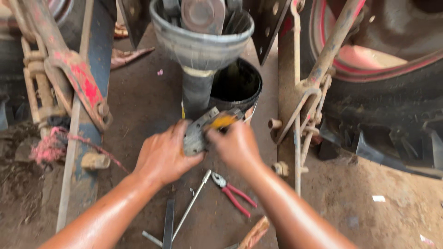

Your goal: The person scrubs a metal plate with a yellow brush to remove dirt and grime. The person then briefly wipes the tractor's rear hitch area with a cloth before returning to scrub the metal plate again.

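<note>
My left hand grips a flat grey metal part from its left side, above the dirt ground. My right hand holds a tool with a yellow handle whose dark end rests against the top of that part. Both hands meet just in front of a black plastic shaft guard with a wide funnel-shaped mouth. Behind the guard stands a black bucket. The oily forearms reach in from the bottom edge.
Red-handled pliers and a long metal rod lie on the dirt below my hands. Red and rusty tractor linkage arms stand at left. A link bar and a big tyre are on the right.
</note>
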